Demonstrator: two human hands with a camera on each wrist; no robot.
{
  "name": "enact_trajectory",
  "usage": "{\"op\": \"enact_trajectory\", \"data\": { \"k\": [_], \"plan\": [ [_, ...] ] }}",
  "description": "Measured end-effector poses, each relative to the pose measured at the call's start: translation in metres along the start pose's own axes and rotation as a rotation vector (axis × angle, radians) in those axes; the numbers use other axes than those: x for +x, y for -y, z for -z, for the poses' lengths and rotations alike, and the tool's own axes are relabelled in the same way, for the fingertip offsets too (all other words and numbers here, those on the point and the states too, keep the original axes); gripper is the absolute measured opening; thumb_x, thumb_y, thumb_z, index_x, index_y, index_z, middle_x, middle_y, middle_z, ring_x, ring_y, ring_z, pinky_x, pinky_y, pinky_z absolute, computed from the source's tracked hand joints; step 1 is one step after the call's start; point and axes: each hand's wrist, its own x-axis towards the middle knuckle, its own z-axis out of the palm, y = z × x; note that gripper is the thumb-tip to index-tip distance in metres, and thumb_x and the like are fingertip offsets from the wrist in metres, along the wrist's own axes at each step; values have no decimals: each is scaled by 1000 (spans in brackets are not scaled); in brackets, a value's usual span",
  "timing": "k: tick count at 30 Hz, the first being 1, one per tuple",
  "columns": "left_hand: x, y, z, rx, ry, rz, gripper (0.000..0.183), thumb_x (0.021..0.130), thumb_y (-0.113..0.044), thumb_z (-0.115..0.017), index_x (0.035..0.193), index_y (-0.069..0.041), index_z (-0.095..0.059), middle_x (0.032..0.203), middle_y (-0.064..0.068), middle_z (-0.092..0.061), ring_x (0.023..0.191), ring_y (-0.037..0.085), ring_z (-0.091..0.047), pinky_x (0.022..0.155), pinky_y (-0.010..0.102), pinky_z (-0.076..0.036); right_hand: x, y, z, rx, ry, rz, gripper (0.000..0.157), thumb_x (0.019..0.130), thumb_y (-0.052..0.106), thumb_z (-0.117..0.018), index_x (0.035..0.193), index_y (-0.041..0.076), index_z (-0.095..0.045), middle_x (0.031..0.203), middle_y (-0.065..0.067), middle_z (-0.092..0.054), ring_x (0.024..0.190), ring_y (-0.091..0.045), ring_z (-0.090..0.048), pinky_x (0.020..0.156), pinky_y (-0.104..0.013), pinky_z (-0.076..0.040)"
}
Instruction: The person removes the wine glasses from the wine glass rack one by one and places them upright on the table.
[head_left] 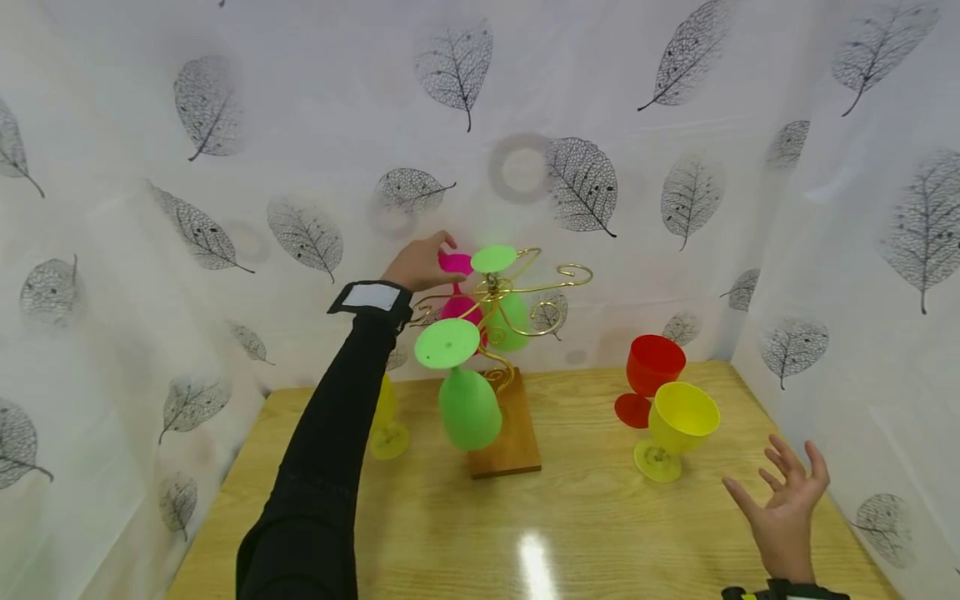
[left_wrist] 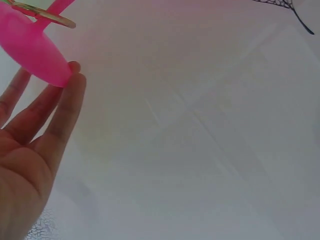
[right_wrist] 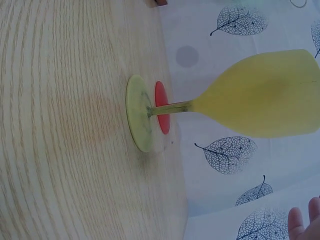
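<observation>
A gold wire rack point(head_left: 573, 279) on a wooden base point(head_left: 517, 437) carries upside-down goblets: a pink goblet point(head_left: 461, 310), a front green goblet point(head_left: 468, 410) and a rear green goblet point(head_left: 515, 321). My left hand point(head_left: 422, 265) is up at the pink one, beside its foot in the head view. In the left wrist view its nearly straight fingers point(left_wrist: 70, 105) touch the pink bowl, whose stem passes through a gold loop. Low on the right, my right hand point(head_left: 791, 508) hovers with fingers spread, holding nothing. Nearest it stands an upright yellow goblet point(head_left: 683, 417).
Behind the right yellow goblet stands a red goblet point(head_left: 654, 364). Another yellow goblet point(head_left: 389, 442) is partly hidden by my left sleeve point(head_left: 322, 450). The wooden table point(head_left: 585, 533) meets a leaf-printed white curtain point(head_left: 337, 125) at the back and sides.
</observation>
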Motion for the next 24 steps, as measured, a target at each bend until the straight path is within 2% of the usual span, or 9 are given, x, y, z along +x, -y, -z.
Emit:
{"op": "enact_trajectory", "data": {
  "k": [6,11,18,24],
  "plan": [
    [2,0,2,-50,-66,-45,51,78,-35,-73,114,-9,-48,120,17,-61,107,31,-58,91,41,-49,-1,-2,-1,15,8,5,97,77,-23,-55,146,22,-5,141,5,-35,119,-5,-33,91,-13,-26],
    [6,-1,3,-88,-115,-67,48,77,-34,-75,104,-8,-46,103,20,-63,91,32,-57,78,41,-50,0,-4,0,17,1,2,97,77,-23,-55,146,22,-6,142,4,-36,119,-5,-33,91,-13,-27],
    [7,-3,6,-89,-159,-36,50,77,-37,-75,104,-6,-46,116,23,-62,104,35,-59,87,45,-51,-1,-4,6,37,7,-12,97,77,-24,-55,146,22,-5,140,7,-36,120,-5,-33,92,-13,-27],
    [7,-4,11,-69,-182,-28,49,78,-37,-74,102,-5,-46,113,25,-62,102,37,-60,85,45,-51,-2,-3,10,55,5,-1,97,76,-26,-52,146,21,-5,141,5,-36,119,-6,-33,92,-14,-27]
  ]
}}
